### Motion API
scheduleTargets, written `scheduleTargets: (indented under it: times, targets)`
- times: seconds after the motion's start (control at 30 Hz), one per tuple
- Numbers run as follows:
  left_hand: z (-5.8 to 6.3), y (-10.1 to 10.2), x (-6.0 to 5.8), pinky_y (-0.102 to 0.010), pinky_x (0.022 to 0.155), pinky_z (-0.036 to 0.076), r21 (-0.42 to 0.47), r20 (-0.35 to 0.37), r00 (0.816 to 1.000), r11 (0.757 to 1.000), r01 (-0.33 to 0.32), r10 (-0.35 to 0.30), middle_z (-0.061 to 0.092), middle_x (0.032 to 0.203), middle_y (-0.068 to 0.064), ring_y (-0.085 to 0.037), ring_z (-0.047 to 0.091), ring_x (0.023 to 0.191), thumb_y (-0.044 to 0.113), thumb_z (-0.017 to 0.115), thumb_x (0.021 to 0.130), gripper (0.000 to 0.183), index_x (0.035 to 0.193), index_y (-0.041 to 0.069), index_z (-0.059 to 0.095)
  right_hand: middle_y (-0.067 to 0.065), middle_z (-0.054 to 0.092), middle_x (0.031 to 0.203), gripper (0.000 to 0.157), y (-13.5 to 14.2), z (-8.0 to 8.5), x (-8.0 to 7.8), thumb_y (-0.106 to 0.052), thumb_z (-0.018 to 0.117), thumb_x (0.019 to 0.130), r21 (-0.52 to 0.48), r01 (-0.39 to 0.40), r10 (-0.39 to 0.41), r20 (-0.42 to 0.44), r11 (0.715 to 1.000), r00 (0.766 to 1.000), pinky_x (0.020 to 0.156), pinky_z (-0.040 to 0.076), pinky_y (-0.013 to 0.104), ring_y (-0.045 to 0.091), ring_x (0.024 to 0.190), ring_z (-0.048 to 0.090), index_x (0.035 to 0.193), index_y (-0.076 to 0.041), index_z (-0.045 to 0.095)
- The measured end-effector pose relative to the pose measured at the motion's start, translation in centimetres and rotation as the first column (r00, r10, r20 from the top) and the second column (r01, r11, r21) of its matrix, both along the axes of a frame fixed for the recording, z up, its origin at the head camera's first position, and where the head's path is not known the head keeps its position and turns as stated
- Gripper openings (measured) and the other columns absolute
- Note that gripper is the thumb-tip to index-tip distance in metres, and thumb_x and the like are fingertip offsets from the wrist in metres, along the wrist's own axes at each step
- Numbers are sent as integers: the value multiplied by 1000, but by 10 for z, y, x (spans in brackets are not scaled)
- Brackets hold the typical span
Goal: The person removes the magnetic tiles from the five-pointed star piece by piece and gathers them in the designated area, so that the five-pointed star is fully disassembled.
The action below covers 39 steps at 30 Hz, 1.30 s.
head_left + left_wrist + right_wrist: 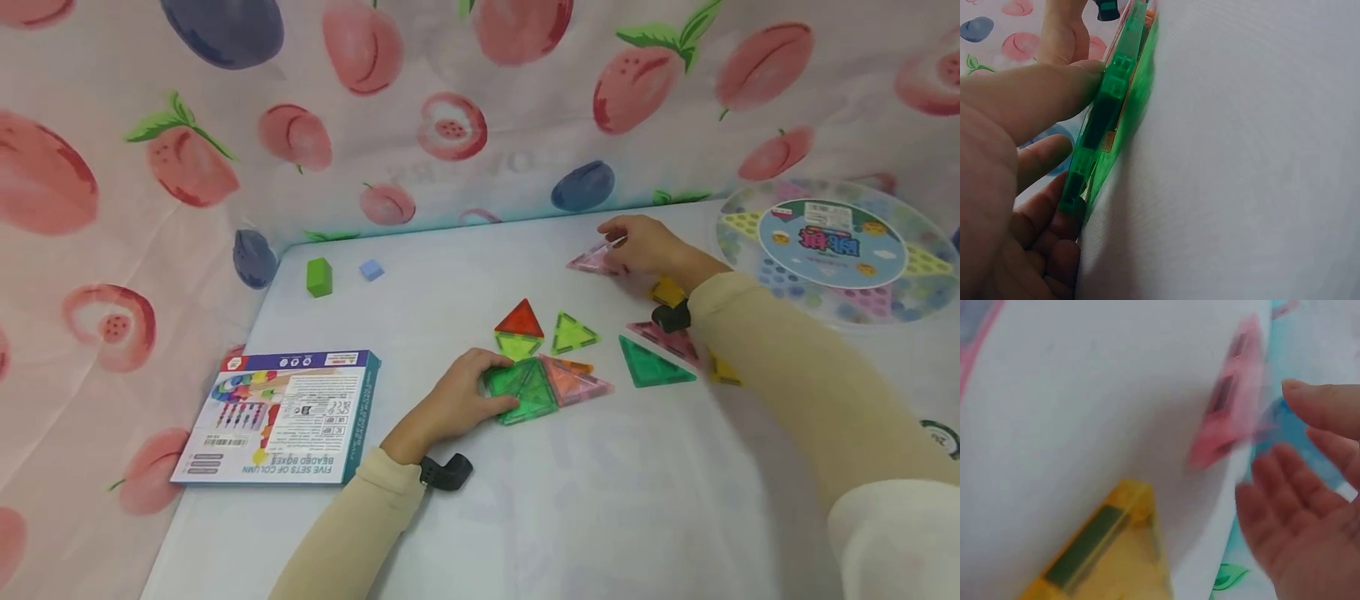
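Note:
My left hand [453, 398] holds the left edge of a group of translucent green magnetic tiles [534, 396]. In the left wrist view the thumb lies on the near edge of the green tile [1107, 109], with fingers at its lower end. A pink triangular tile [573, 383] adjoins the green ones, with an orange piece showing under it. At the back right, my right hand [647, 246] overlaps a pink triangle tile [591, 262]. The right wrist view shows that hand [1304, 519] with fingers spread beside the blurred pink tile [1225, 403], no fingers around it.
Beyond the green tiles lie a red triangle [521, 321] and a yellow-green triangle [573, 335]. A green triangle [654, 368] and yellow tiles [667, 292] lie near the right forearm. A boxed bead set [285, 425] is at left, small blocks [319, 277] behind, a round clear-lidded container [832, 242] at right.

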<state>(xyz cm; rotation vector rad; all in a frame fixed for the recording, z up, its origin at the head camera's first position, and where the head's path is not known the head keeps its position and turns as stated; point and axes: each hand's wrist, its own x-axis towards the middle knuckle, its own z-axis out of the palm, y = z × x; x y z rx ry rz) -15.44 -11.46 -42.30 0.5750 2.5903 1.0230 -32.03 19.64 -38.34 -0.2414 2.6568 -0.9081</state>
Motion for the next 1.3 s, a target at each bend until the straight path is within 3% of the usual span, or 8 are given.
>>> scheduleTargets:
  times: [0.17, 0.3, 0.43, 0.6, 0.77, 1.03, 1.3]
  targets:
    - [-2, 1, 1, -30, 93, 33, -11, 4, 1000, 1000, 2, -2, 45, 119, 3, -10, 41, 110, 38, 67, 78, 50, 120, 16, 52, 14, 43, 127, 54, 3, 6, 21, -33, 57, 87, -10, 13, -14, -25, 1000, 1000, 91, 36, 46, 30, 113, 39, 132, -9, 40]
    - [-2, 1, -2, -30, 93, 33, -13, -15, 1000, 1000, 1, -1, 45, 118, 3, -10, 41, 110, 38, 68, 77, 50, 120, 17, 53, 9, 50, 120, 56, -3, 12, 67, -43, 62, 81, -6, -72, 72, -64, 997, 995, 86, 39, 44, 25, 108, 45, 125, -12, 48]
    - [-2, 1, -4, -29, 93, 33, -17, -32, 999, 1000, 9, -10, 45, 119, 3, -10, 40, 110, 40, 67, 78, 51, 120, 16, 52, 4, 56, 114, 49, -10, 8, 119, -39, 65, 80, 39, -177, 181, -112, 983, 977, 82, 43, 41, 21, 100, 50, 121, -14, 53]
    - [-1, 0, -4, -31, 93, 33, -14, -34, 999, 1000, 6, -6, 45, 119, 3, -11, 40, 110, 39, 67, 78, 50, 120, 16, 52, 0, 58, 109, 47, -24, -3, 154, -36, 68, 78, 59, -236, 242, -113, 970, 964, 82, 42, 39, 17, 96, 51, 119, -16, 55]
    - [-2, 1, -2, -30, 94, 32, -17, -22, 1000, 1000, 3, -4, 45, 119, 3, -11, 40, 111, 38, 67, 78, 49, 120, 17, 52, -1, 55, 117, 53, -37, -10, 164, -41, 67, 77, 70, -259, 265, -91, 963, 960, 91, 37, 43, 17, 107, 47, 121, -15, 54]
    - [-5, 0, -2, -30, 94, 32, -1, -27, 999, 1000, 18, -18, 46, 118, 2, -11, 40, 110, 37, 67, 78, 49, 119, 15, 53, 3, 57, 109, 55, -57, -18, 160, -36, 68, 78, 76, -342, 350, -157, 937, 924, 83, 42, 36, 15, 92, 51, 120, -4, 53]
    - [-4, 1, -3, -32, 93, 33, 5, -33, 999, 1000, 27, -27, 45, 118, 0, -13, 41, 110, 37, 68, 78, 49, 120, 15, 53, 4, 57, 106, 52, -64, -16, 156, -29, 68, 79, 70, -314, 321, -143, 947, 936, 80, 43, 34, 16, 90, 50, 121, -3, 52]
